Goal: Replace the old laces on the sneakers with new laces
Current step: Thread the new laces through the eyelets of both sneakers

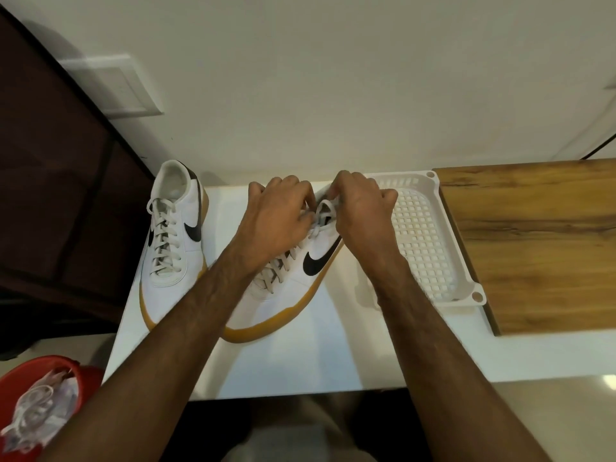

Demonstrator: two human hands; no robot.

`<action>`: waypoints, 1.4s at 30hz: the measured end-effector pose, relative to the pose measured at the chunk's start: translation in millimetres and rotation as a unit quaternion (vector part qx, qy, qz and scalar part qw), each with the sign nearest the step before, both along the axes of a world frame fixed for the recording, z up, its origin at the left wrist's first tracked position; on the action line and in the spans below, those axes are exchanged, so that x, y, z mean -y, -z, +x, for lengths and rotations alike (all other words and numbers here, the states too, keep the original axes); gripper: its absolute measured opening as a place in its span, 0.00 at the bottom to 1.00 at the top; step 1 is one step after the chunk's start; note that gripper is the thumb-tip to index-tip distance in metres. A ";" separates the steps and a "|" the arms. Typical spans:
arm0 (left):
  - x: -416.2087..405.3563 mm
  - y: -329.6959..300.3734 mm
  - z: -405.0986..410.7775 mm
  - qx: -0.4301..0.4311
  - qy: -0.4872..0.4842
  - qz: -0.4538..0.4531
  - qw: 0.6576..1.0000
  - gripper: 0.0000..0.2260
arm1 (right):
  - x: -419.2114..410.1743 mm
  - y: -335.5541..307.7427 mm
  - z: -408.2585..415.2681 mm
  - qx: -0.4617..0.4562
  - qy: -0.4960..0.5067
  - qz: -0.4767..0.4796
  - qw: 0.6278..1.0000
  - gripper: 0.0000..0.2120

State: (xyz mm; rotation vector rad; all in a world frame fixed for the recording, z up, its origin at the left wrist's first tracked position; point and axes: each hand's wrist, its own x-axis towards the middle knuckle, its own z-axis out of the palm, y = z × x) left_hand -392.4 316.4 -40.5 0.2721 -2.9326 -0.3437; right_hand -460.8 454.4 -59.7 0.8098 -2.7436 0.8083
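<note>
At the centre of the white tabletop (300, 355), both hands pinch the off-white lace (322, 208) atop the gum-soled white leather sneaker (293, 295): left hand (280, 218) at nine o'clock, right hand (361, 211) at three, probably working the knot. Its laced twin sneaker (176, 235) waits at nine o'clock; a white perforated plastic tray (463, 261) at three likely awaits old laces.

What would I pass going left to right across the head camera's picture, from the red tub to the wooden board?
Red tub with bagged laces → left sneaker → left hand → right hand, both at the second sneaker's laces → white basket → wooden board.
</note>
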 end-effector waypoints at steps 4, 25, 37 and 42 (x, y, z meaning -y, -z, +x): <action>-0.1 0.4 2.0 0.009 0.036 0.103 0.994 0.12 | -4.1 1.1 -3.2 0.085 -0.057 -0.028 0.994 0.14; 4.8 42.6 71.0 0.150 0.021 0.104 0.983 0.56 | -19.1 1.9 -0.8 0.055 -0.169 0.187 0.966 0.19; 28.8 21.4 88.3 0.039 -0.043 0.255 0.965 0.35 | -32.5 -20.9 1.7 0.012 -0.202 0.080 0.976 0.16; 44.0 18.6 104.0 -0.077 -0.074 0.183 0.977 0.13 | -28.8 -6.0 1.0 0.044 -0.230 0.046 0.971 0.16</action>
